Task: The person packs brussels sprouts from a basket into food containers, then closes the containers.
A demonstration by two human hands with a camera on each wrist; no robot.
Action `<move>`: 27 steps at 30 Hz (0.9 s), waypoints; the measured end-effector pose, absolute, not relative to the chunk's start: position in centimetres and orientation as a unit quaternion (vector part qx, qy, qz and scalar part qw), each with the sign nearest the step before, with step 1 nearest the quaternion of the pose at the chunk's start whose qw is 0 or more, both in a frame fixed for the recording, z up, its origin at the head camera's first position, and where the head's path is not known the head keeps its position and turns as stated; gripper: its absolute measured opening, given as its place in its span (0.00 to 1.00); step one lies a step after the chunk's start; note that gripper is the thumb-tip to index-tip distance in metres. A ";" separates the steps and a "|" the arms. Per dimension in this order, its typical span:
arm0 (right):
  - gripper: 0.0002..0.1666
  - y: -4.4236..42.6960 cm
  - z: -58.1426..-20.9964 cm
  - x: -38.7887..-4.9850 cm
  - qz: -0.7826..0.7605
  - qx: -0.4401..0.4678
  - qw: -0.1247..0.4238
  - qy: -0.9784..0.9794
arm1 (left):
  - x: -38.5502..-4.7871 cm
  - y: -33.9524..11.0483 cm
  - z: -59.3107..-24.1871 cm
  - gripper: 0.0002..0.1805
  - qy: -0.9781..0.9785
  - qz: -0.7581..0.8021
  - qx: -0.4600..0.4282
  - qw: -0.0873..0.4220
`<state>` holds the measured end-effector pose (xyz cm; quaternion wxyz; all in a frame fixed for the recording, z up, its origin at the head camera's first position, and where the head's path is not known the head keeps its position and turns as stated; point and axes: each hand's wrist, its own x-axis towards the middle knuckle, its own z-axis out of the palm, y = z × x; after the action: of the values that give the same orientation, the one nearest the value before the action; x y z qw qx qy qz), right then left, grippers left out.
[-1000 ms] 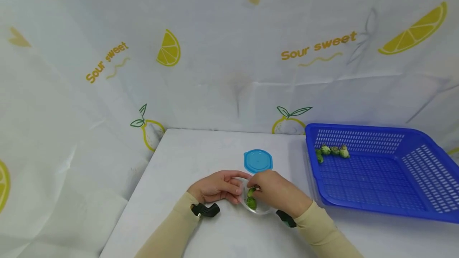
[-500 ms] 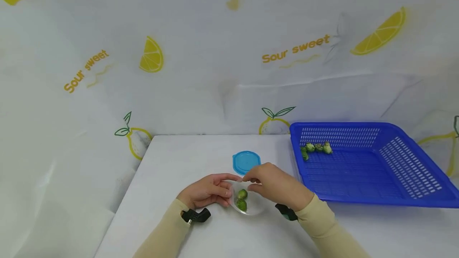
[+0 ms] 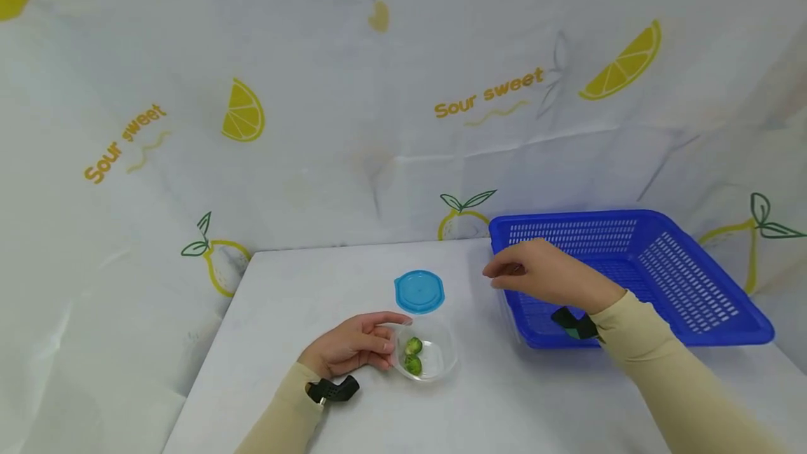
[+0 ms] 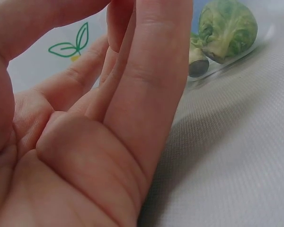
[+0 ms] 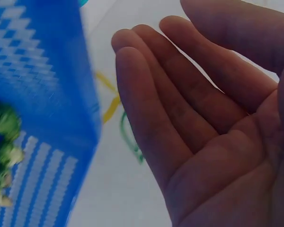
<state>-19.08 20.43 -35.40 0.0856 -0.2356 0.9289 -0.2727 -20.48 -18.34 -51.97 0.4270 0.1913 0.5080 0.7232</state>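
Note:
My left hand (image 3: 353,346) holds the left side of a small clear plastic bowl (image 3: 445,354), its fingers curved along the wall. Two Brussels sprouts, one farther back (image 3: 413,345) and one nearer (image 3: 412,365), lie inside the bowl at its left. The left wrist view shows a sprout (image 4: 229,29) through the clear wall, beyond the fingers. Over the left rim of a blue basket (image 3: 690,289) hangs my right hand (image 3: 551,273), fingers loosely bent and holding nothing. In the right wrist view several sprouts (image 5: 5,122) sit in the basket; the hand hides them from the head view.
A round blue lid (image 3: 419,291) lies flat on the white table (image 3: 315,286), just behind the bowl. The basket takes up the table's right side. A white lemon-print sheet (image 3: 328,160) hangs along the back and left.
The right hand has let go of a sprout in the bowl and moved right to the basket. The left hand has stayed at the bowl. The head view has shifted to the right.

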 end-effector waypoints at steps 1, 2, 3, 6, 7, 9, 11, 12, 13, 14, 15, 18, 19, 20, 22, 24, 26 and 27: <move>0.12 21.1 -35.5 -19.5 -0.273 -0.228 0.088 0.930 | -20.5 -18.4 -52.0 0.34 0.507 0.724 0.191 0.428; 0.12 21.8 -35.6 -19.8 -0.273 -0.222 0.091 0.932 | -20.5 -18.4 -52.1 0.34 0.506 0.724 0.190 0.428; 0.12 22.4 -35.9 -20.2 -0.271 -0.219 0.092 0.933 | -20.5 -18.4 -52.1 0.34 0.505 0.725 0.191 0.429; 0.12 23.9 -36.6 -21.4 -0.265 -0.212 0.091 0.936 | -20.4 -18.4 -52.1 0.33 0.505 0.725 0.191 0.428; 0.12 24.3 -36.9 -21.8 -0.264 -0.210 0.090 0.937 | -20.4 -18.3 -52.1 0.33 0.505 0.724 0.191 0.428; 0.13 25.0 -37.5 -22.5 -0.262 -0.205 0.091 0.939 | -20.4 -18.4 -52.1 0.33 0.506 0.725 0.193 0.427; 0.13 25.4 -37.9 -23.2 -0.259 -0.201 0.093 0.940 | -20.4 -18.4 -52.0 0.33 0.506 0.724 0.193 0.426; 0.13 25.6 -38.1 -23.6 -0.259 -0.203 0.094 0.940 | -20.5 -18.4 -51.9 0.33 0.507 0.724 0.193 0.426; 0.13 25.8 -38.4 -23.9 -0.258 -0.203 0.097 0.940 | -20.5 -18.4 -51.9 0.33 0.507 0.724 0.192 0.426; 0.13 25.9 -38.7 -24.3 -0.256 -0.204 0.100 0.940 | -20.5 -18.4 -51.9 0.33 0.507 0.724 0.190 0.426; 0.13 25.9 -39.0 -24.7 -0.254 -0.204 0.102 0.940 | -20.5 -18.4 -51.9 0.33 0.509 0.724 0.190 0.425; 0.13 26.2 -39.9 -25.7 -0.248 -0.208 0.111 0.940 | -20.5 -18.4 -51.9 0.34 0.511 0.723 0.187 0.424; 0.13 26.2 -40.1 -26.0 -0.245 -0.206 0.114 0.941 | -20.4 -18.4 -51.9 0.33 0.512 0.723 0.188 0.424; 0.14 26.3 -40.3 -26.2 -0.243 -0.204 0.117 0.941 | -20.4 -18.3 -51.9 0.33 0.513 0.722 0.190 0.423; 0.14 26.3 -40.7 -26.6 -0.242 -0.203 0.122 0.941 | -20.4 -18.3 -51.9 0.33 0.513 0.722 0.193 0.423; 0.15 26.3 -41.0 -26.9 -0.242 -0.200 0.126 0.941 | -20.4 -18.3 -51.9 0.33 0.513 0.722 0.193 0.423; 0.15 26.2 -41.3 -27.1 -0.241 -0.199 0.127 0.941 | -20.5 -18.4 -52.0 0.33 0.513 0.722 0.191 0.423; 0.15 26.2 -41.4 -27.2 -0.240 -0.199 0.126 0.942 | -20.5 -18.4 -52.0 0.33 0.513 0.722 0.190 0.424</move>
<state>-27.18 26.19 -41.40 0.1261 -0.1990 0.9417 -0.2403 -20.47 -18.38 -51.96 0.4235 0.1895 0.5132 0.7221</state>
